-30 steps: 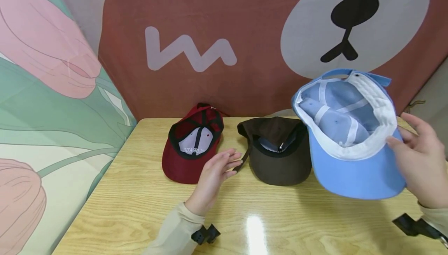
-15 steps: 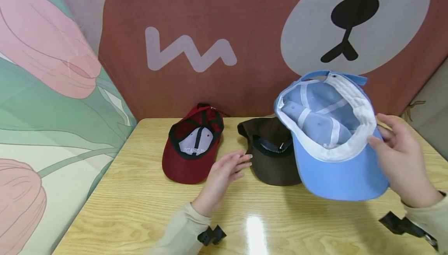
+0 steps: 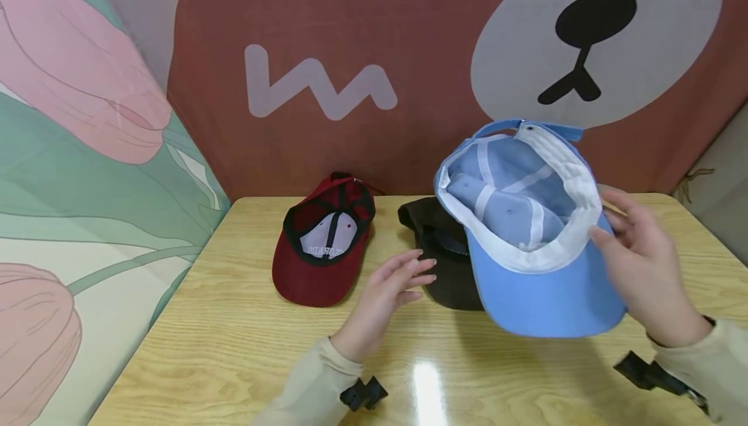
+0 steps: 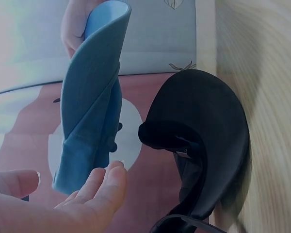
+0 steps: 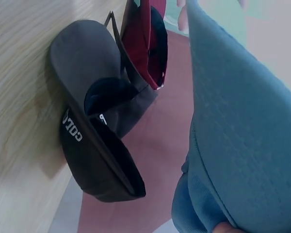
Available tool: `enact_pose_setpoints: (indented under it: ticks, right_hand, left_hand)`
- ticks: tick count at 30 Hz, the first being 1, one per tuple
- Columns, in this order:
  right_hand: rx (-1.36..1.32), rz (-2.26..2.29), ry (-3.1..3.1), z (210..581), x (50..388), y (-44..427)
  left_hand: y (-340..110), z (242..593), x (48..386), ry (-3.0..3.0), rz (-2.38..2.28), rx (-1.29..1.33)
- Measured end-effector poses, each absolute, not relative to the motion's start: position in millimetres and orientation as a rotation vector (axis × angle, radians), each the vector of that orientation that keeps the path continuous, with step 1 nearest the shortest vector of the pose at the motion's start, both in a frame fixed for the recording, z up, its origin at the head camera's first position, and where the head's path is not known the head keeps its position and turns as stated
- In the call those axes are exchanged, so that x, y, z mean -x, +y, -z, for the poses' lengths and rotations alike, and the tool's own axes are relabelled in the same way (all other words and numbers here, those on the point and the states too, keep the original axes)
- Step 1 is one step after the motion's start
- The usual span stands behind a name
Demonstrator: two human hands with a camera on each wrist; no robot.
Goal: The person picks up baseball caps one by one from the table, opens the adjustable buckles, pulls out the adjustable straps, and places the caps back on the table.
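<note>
My right hand [image 3: 648, 270] pinches the right edge of a light blue cap [image 3: 549, 302], thumb on the white inner band. The cap hangs above the table, its inside facing me, and covers part of a dark brown cap [image 3: 447, 286]. My left hand [image 3: 380, 299] is in the air, fingers loosely extended, before the brown cap's left edge. In the left wrist view the left hand [image 4: 72, 204] is below the blue cap [image 4: 89, 107], thumb and fingers apart. The right wrist view shows the blue cap [image 5: 247, 121] close up, with a fingertip at the bottom edge.
A dark red cap [image 3: 312, 280] lies inside-up on the wooden table [image 3: 204, 335], left of the brown cap. Behind the table hangs a brown cloth [image 3: 304, 153] with a printed animal face; a flower-printed cloth [image 3: 134, 218] hangs at the left.
The right hand has carried the blue cap leftward, over more of the brown cap. My left hand has moved a little to the right, towards the brown cap.
</note>
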State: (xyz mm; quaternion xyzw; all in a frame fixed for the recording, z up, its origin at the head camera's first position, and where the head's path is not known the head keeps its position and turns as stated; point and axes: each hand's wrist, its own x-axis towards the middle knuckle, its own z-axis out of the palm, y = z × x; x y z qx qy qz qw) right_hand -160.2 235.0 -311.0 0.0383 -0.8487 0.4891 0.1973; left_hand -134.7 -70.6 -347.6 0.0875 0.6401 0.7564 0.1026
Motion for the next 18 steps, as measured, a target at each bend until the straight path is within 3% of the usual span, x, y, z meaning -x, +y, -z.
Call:
enact_pose_setpoints:
  ticks: [18]
  right_hand:
    - [-0.383, -1.396, -2.266, 317, 155, 207]
  left_hand:
    - [-58, 344, 135, 1.863, -2.178, -0.284]
